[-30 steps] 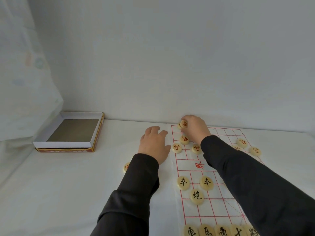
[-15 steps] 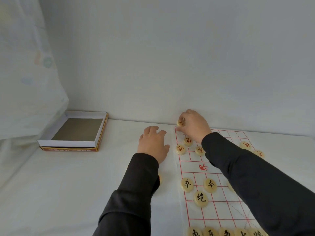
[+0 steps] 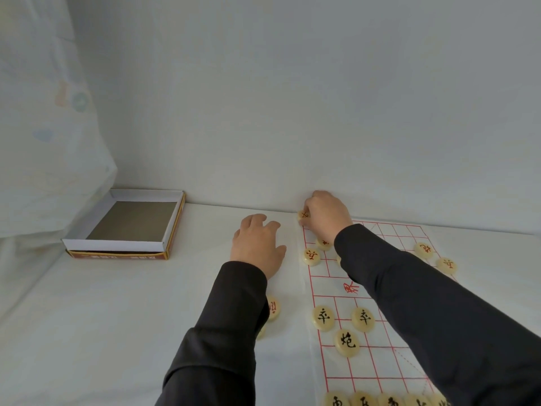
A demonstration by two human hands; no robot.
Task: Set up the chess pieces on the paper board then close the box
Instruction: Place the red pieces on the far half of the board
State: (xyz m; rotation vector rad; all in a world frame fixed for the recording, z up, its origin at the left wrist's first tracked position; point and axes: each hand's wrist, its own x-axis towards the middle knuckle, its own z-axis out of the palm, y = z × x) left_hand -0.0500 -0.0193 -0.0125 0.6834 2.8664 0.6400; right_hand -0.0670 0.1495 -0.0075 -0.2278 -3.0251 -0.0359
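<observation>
The right hand (image 3: 328,218) reaches to the far left corner of the paper board (image 3: 322,288), fingertips pinching a red-marked piece (image 3: 303,214) right at that corner. The left hand (image 3: 257,244) lies flat and relaxed on the worktop (image 3: 117,317), just beside the board's left edge, holding nothing. More red pieces (image 3: 311,256) sit near the far end and black pieces (image 3: 323,317) nearer the person. A stray piece (image 3: 272,308) lies off the board by the left sleeve. The box (image 3: 123,245) stands open, well to the left.
</observation>
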